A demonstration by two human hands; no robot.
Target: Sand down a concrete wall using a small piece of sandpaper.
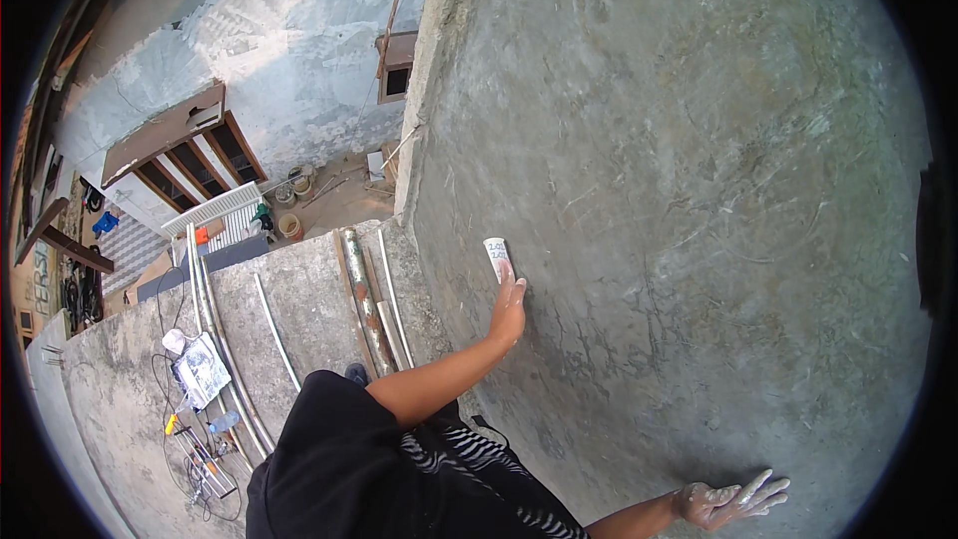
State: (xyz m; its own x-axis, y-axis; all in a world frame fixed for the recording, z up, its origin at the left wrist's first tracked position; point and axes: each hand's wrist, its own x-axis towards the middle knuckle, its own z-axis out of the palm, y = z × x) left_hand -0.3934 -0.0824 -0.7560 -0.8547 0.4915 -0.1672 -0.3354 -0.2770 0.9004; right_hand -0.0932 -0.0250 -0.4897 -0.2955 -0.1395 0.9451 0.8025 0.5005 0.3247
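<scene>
A large grey plastered wall [679, 190] fills the right side of the view. My left hand [509, 309] is up against it, fingers on a small whitish strip with print on its back, which looks like sandpaper [496, 252]. The strip curves slightly and its upper part sticks out past my fingertips. Lower right, my right hand [733, 502] is beside the wall with fingers stretched out and nothing in it. White dust coats those fingers. Whether the right palm touches the wall, I cannot tell.
On the rough concrete ledge [309, 279] to my left lie pipes [369, 299], long poles [225, 339], a white-smeared board [203, 371], a plastic bottle [225, 422] and cables. Beyond the ledge's edge is a drop to a lower yard with buckets [289, 227].
</scene>
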